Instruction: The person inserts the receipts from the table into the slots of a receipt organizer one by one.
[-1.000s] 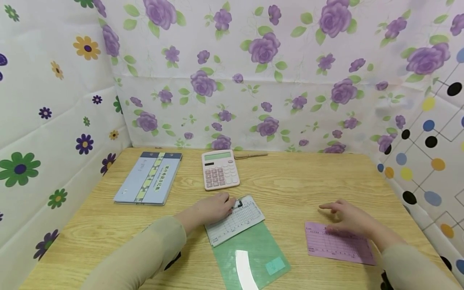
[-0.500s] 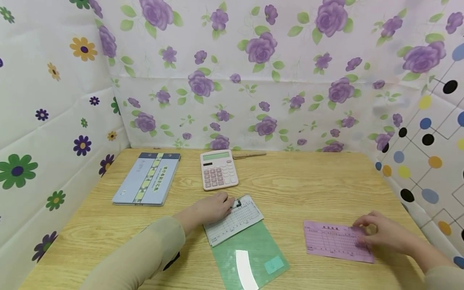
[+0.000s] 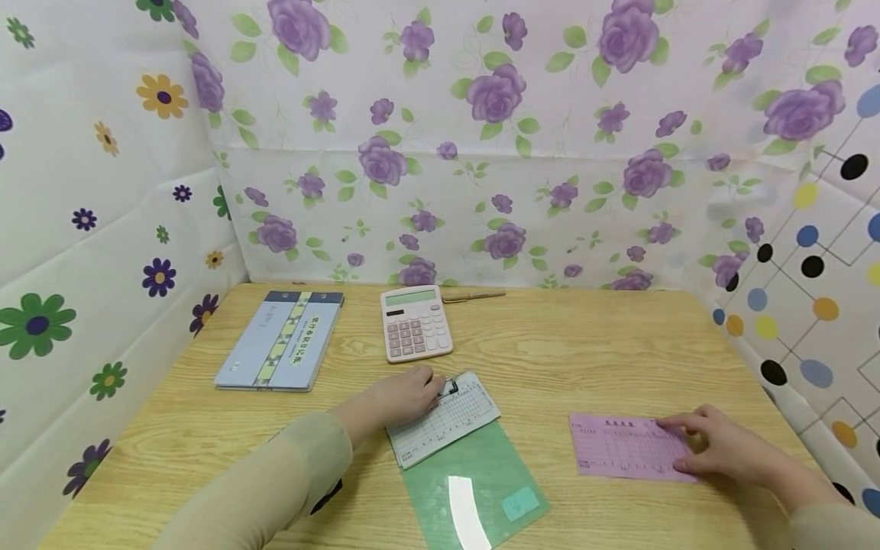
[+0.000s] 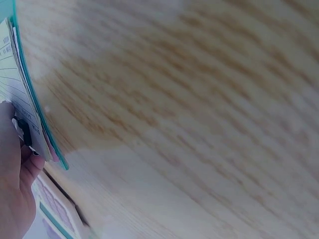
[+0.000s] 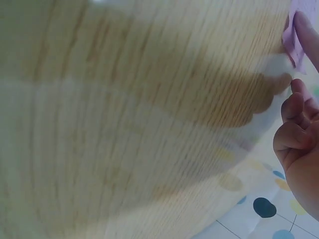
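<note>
A translucent green clipboard [image 3: 433, 489] lies at the front middle of the table. White printed slips [image 3: 457, 416] are stacked at its top under a black clip [image 3: 450, 386]. My left hand [image 3: 402, 396] grips the clipboard's top end by the clip; in the left wrist view, fingers curl round the edge beside the clip [image 4: 25, 132]. To the right, a pink printed slip [image 3: 619, 447] lies apart from the clipboard. My right hand [image 3: 732, 451] holds its right end between thumb and forefinger. The right wrist view shows only a corner of the pink slip [image 5: 294, 37], bent near the fingers.
A blue-grey account book [image 3: 275, 344] with a patterned band lies at the back left. A pink calculator [image 3: 416, 325] is behind the clipboard, with a thin brown stick-like object [image 3: 476, 296] beside it. Printed cloth [image 3: 495, 191] hangs along the wooden table's [image 3: 584, 359] back and sides.
My right hand has moved from over the pink slip to its right end. The slip has shifted slightly left and away from me and turned a little. My left hand keeps its place.
</note>
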Tool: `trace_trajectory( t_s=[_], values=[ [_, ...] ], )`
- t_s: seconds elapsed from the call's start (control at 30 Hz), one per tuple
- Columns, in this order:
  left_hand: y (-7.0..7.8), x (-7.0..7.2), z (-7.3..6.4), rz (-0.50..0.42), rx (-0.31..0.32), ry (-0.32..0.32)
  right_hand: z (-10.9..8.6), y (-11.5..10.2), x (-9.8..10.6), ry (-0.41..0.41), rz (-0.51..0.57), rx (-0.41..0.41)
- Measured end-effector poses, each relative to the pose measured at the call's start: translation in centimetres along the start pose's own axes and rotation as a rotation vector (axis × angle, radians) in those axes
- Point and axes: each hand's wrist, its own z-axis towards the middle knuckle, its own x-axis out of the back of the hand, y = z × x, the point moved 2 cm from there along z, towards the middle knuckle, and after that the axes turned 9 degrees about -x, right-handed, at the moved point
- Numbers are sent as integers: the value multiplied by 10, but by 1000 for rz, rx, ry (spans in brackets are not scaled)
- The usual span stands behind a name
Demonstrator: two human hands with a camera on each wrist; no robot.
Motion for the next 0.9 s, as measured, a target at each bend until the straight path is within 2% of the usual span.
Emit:
trace_trajectory(
  t_s=[0.1, 0.23, 0.37, 0.63, 0.73, 0.9],
  values=[
    [0, 0, 0, -4, 4, -3, 2, -2, 1, -3, 10, -33],
    [0, 1, 0, -16, 19, -15, 3, -4, 1, 10, 3, -30],
    [0, 2, 0, -33, 38, -27, 5, -4, 0, 17, -7, -8],
    [0, 2, 1, -54, 57, -40, 8, -1, -5, -16, 69, 52],
    [0, 2, 1, -61, 52, -37, 7, -2, -6, -5, 87, 31],
    [0, 2, 0, -73, 55, -35, 5, -8, -5, 6, 144, -48]
  ],
)
